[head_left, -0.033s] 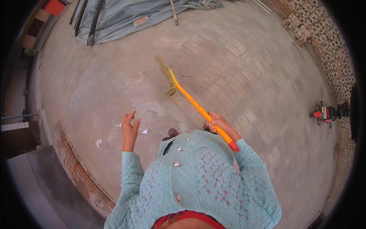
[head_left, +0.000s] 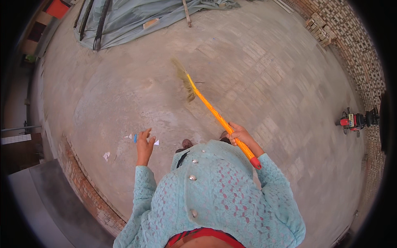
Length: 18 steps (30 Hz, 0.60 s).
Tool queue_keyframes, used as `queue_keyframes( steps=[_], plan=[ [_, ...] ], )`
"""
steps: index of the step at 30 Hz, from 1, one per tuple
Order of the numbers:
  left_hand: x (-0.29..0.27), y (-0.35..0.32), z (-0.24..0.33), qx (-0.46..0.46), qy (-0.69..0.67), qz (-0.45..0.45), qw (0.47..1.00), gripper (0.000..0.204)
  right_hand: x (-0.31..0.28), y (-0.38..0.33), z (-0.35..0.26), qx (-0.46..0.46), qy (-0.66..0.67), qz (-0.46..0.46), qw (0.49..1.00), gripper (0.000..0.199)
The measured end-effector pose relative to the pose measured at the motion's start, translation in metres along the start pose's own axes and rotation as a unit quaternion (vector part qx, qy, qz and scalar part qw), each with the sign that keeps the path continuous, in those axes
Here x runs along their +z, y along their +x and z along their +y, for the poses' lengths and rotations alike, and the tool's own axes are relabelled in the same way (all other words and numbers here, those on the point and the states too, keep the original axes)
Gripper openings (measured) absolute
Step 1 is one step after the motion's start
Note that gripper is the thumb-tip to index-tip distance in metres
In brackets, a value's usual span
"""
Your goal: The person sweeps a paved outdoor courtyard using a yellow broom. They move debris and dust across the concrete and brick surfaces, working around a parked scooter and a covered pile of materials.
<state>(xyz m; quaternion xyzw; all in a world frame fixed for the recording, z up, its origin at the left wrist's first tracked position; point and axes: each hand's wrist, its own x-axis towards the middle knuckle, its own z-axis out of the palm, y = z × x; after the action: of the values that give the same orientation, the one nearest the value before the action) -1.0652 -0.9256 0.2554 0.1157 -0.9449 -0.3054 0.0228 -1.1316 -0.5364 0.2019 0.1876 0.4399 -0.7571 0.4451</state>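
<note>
My right hand is wrapped round the orange handle of a broom. The handle's red end cap lies over my right forearm, and the yellow neck slants away to the far left. Its thin, greenish-tan bristles fan out near the middle of the floor; I cannot tell whether they touch it. My left hand is held out over the floor, empty, with fingers slightly bent and apart. Beside its fingers show a small blue scrap and a white triangular paper scrap. Another white scrap lies farther left.
A grey-green tarp with dark poles lies at the far left. A brick wall curves along the right, with stacked bricks and a red motorbike beside it. A low brick edging runs at the near left.
My left hand has shifted slightly right and nearer, its fingers more curled, and the blue scrap now shows beside it. The broom's bristles have moved slightly to the right.
</note>
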Motion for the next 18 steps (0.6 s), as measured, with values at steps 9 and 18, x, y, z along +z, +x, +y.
queue_keyframes(
  steps=[9,18],
  plan=[
    [0.127,-0.174,-0.182,-0.137,0.005,-0.396,0.908,0.032,-0.096,-0.087,-0.012,-0.118,-0.100,0.295,0.943,0.069],
    [0.059,-0.109,-0.055,-0.379,-0.225,-0.157,0.884,0.037,-0.256,-0.025,-0.050,-0.008,-0.003,0.318,0.948,0.023]
  ],
)
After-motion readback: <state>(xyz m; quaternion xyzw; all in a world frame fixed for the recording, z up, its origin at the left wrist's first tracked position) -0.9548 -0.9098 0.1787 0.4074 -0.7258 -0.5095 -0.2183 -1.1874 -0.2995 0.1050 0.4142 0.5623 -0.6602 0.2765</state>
